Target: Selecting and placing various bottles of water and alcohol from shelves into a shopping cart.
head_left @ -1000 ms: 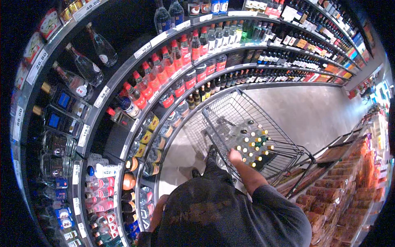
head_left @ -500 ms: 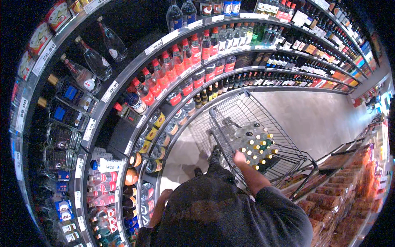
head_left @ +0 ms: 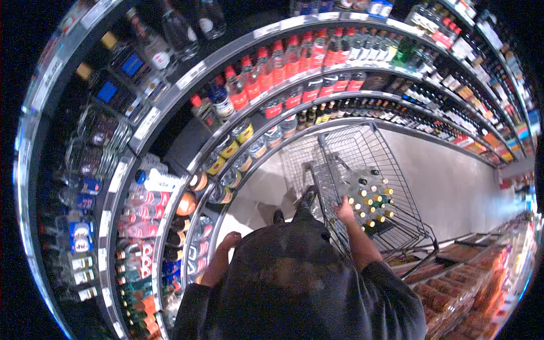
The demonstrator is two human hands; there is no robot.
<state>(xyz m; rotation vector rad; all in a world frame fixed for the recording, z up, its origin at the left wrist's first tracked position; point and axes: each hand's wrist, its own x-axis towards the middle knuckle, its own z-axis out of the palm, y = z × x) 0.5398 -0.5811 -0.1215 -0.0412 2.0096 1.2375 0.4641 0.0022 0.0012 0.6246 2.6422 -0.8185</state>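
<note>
A wire shopping cart [head_left: 408, 198] stands ahead and to my right. My right hand [head_left: 343, 211] is closed on the near rail of the cart. Inside the cart is a group of clear and green bottles [head_left: 371, 198], several with yellow caps and a few with dark ones. My left hand [head_left: 231, 240] hangs low beside my body, close to the lower shelves and apart from the bottles there. Its fingers are too small and blurred to make out.
Curved-looking shelves [head_left: 195, 76] with price labels run along my left and ahead, packed with bottles, among them red-labelled clear bottles [head_left: 263, 68]. At the lower right a shelf holds wrapped brown packages [head_left: 447, 283]. A grey floor [head_left: 447, 164] stretches beyond the cart.
The shelves and cart have shifted rightward in the picture as my view turned left. My left hand shows more fully beside my body. My right hand stays on the cart's rail.
</note>
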